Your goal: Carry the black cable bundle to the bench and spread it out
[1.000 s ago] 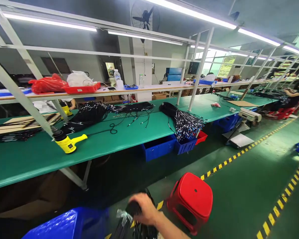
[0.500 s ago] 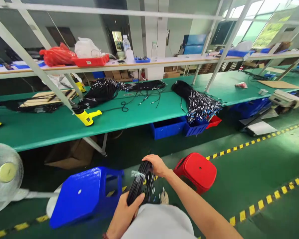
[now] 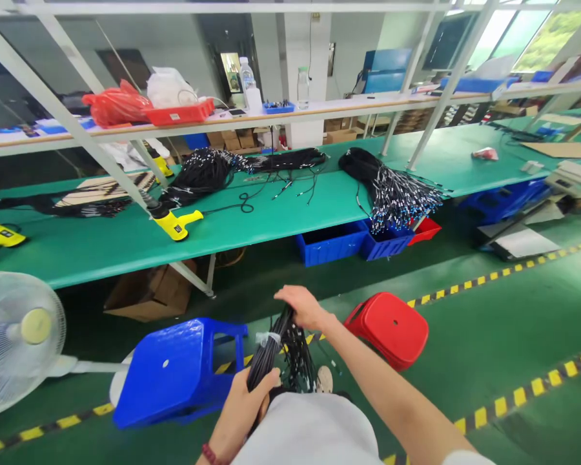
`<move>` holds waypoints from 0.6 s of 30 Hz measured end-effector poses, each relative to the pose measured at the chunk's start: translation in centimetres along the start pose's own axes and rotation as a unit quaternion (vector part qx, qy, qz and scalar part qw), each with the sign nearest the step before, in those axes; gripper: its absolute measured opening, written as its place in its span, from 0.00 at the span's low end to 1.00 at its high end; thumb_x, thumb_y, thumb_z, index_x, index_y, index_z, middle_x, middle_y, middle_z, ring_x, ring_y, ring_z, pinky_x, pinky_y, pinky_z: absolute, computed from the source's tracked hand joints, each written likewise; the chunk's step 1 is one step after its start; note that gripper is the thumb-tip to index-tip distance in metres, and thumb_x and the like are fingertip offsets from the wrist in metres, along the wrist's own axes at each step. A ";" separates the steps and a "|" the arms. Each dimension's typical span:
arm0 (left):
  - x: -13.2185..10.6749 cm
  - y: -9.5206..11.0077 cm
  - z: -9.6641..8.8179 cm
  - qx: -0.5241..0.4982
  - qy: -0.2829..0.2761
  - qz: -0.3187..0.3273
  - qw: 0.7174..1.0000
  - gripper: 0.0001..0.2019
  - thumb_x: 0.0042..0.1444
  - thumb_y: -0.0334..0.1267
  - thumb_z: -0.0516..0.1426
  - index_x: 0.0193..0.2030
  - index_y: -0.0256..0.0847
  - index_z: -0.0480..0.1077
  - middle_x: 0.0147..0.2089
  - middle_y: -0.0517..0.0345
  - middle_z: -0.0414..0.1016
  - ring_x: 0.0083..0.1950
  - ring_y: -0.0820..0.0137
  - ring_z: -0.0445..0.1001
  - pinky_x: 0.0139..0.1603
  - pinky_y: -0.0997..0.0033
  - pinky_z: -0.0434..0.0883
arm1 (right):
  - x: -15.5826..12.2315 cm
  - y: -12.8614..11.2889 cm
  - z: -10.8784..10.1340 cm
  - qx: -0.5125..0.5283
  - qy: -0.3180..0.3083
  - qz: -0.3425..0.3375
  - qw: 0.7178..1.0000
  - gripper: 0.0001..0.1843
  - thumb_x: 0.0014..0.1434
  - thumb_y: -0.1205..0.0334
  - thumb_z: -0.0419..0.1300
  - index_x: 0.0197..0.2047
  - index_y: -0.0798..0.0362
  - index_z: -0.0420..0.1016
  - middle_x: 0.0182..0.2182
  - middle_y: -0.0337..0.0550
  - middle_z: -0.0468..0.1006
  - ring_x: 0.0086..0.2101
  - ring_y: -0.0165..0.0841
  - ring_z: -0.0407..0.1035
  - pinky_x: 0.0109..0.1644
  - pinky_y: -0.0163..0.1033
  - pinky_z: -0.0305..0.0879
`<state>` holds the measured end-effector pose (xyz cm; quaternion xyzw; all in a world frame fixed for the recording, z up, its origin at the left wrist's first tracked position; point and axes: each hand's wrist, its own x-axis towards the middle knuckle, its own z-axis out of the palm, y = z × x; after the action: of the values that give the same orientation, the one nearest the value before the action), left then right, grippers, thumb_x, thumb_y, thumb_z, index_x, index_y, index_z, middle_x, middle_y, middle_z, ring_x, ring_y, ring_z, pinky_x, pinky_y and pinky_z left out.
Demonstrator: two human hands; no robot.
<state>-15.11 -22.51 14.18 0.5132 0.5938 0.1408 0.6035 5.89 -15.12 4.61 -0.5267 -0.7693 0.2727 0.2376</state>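
A bundle of thin black cables [image 3: 266, 358], tied with a clear plastic strip [image 3: 268, 338], slants in front of my body. My left hand [image 3: 244, 403] is closed around its lower part, thumb on top. At the upper end my right hand [image 3: 303, 307] curls over the cables, its fingertips partly hidden. Loose cable ends with small white and metallic tips [image 3: 300, 358] hang down below my right hand.
A green-topped bench [image 3: 271, 219] carries large black cable piles [image 3: 385, 184] and a yellow heat gun [image 3: 177, 225]. Blue bins [image 3: 332, 245] stand beneath. A blue stool [image 3: 162, 371], a red stool [image 3: 397, 329] and a fan [image 3: 22, 342] stand on the floor.
My right hand has lifted slightly, its fingers straighter over the bundle's top. More of the hanging cable ends show spread out below. The view has shifted a little.
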 end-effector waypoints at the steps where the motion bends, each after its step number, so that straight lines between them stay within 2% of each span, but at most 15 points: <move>1: 0.0 -0.3 0.0 0.003 -0.003 -0.002 1.000 0.25 0.43 0.62 0.58 0.21 0.42 0.58 0.10 0.70 0.55 0.15 0.78 0.50 0.20 0.75 0.49 | -0.9 -0.8 1.6 0.006 -0.028 -0.014 0.999 0.38 0.42 0.73 0.68 0.58 0.49 0.68 0.56 0.44 0.72 0.56 0.40 0.63 0.60 0.40 0.55; 3: -0.1 -0.8 0.0 0.012 -0.014 -0.014 1.000 0.24 0.43 0.62 0.58 0.21 0.42 0.59 0.11 0.69 0.55 0.15 0.78 0.50 0.21 0.75 0.49 | -2.8 -2.0 4.9 0.016 -0.074 -0.014 0.997 0.35 0.37 0.67 0.74 0.51 0.52 0.73 0.45 0.42 0.79 0.43 0.38 0.72 0.47 0.36 0.64; 4: -0.2 -0.9 -0.1 0.019 -0.023 -0.022 0.999 0.24 0.43 0.62 0.58 0.21 0.42 0.59 0.11 0.69 0.55 0.16 0.78 0.50 0.22 0.74 0.49 | -3.5 -2.4 6.0 0.017 -0.087 -0.004 0.996 0.28 0.39 0.63 0.74 0.46 0.52 0.76 0.38 0.40 0.81 0.37 0.36 0.73 0.41 0.34 0.65; 5: -0.4 -0.9 -0.2 0.023 -0.027 -0.028 0.999 0.24 0.42 0.62 0.58 0.20 0.42 0.59 0.11 0.69 0.55 0.16 0.78 0.50 0.22 0.74 0.49 | -4.0 -2.5 6.7 0.018 -0.096 0.005 0.995 0.20 0.41 0.61 0.74 0.40 0.52 0.78 0.32 0.37 0.80 0.32 0.34 0.73 0.37 0.33 0.64; 7: -0.9 -0.6 -0.3 0.022 -0.019 -0.030 0.999 0.25 0.41 0.63 0.58 0.20 0.42 0.59 0.11 0.68 0.56 0.16 0.78 0.51 0.22 0.74 0.50 | -3.8 -1.9 6.1 0.018 -0.089 0.031 0.995 0.13 0.44 0.60 0.73 0.34 0.51 0.78 0.27 0.36 0.79 0.30 0.33 0.71 0.36 0.34 0.62; 8: -1.1 -0.3 -0.4 0.018 -0.007 -0.027 0.999 0.25 0.41 0.63 0.58 0.19 0.42 0.58 0.11 0.68 0.56 0.16 0.77 0.52 0.22 0.73 0.51 | -3.2 -1.4 5.1 0.018 -0.073 0.045 0.996 0.11 0.46 0.61 0.72 0.34 0.51 0.78 0.28 0.37 0.78 0.32 0.34 0.71 0.39 0.36 0.62; 10: -1.5 0.3 -0.3 0.004 0.016 -0.023 1.000 0.26 0.41 0.64 0.58 0.19 0.43 0.58 0.10 0.68 0.55 0.16 0.77 0.52 0.22 0.73 0.52 | -1.6 -0.3 2.4 0.021 -0.022 0.072 0.997 0.12 0.51 0.61 0.69 0.41 0.49 0.77 0.36 0.40 0.79 0.41 0.37 0.70 0.49 0.41 0.59; 13: -1.7 0.7 -0.2 -0.011 0.021 -0.030 0.999 0.26 0.40 0.65 0.58 0.18 0.43 0.57 0.10 0.68 0.55 0.15 0.77 0.51 0.22 0.73 0.52 | 0.0 1.1 -0.4 0.037 0.034 0.108 0.993 0.24 0.48 0.62 0.70 0.49 0.46 0.73 0.50 0.42 0.73 0.54 0.41 0.60 0.59 0.47 0.51; 15: -1.7 0.5 -0.1 -0.016 0.015 -0.035 0.999 0.27 0.39 0.65 0.59 0.18 0.43 0.58 0.10 0.68 0.55 0.15 0.78 0.51 0.22 0.74 0.53 | -0.3 1.6 -0.3 0.055 0.055 0.159 0.984 0.23 0.49 0.63 0.69 0.49 0.48 0.72 0.51 0.43 0.72 0.55 0.41 0.58 0.60 0.48 0.50; 18: -1.7 -0.3 -0.3 -0.041 0.021 -0.046 0.998 0.26 0.41 0.63 0.60 0.18 0.43 0.56 0.10 0.68 0.55 0.15 0.78 0.51 0.21 0.75 0.52 | -2.4 2.3 2.6 0.096 0.069 0.285 0.951 0.10 0.62 0.62 0.59 0.47 0.55 0.72 0.46 0.47 0.74 0.50 0.39 0.65 0.57 0.50 0.57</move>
<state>-15.93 -23.86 14.94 0.4573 0.6230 0.1475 0.6173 6.55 -17.14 1.00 -0.7162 -0.5394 0.3641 0.2520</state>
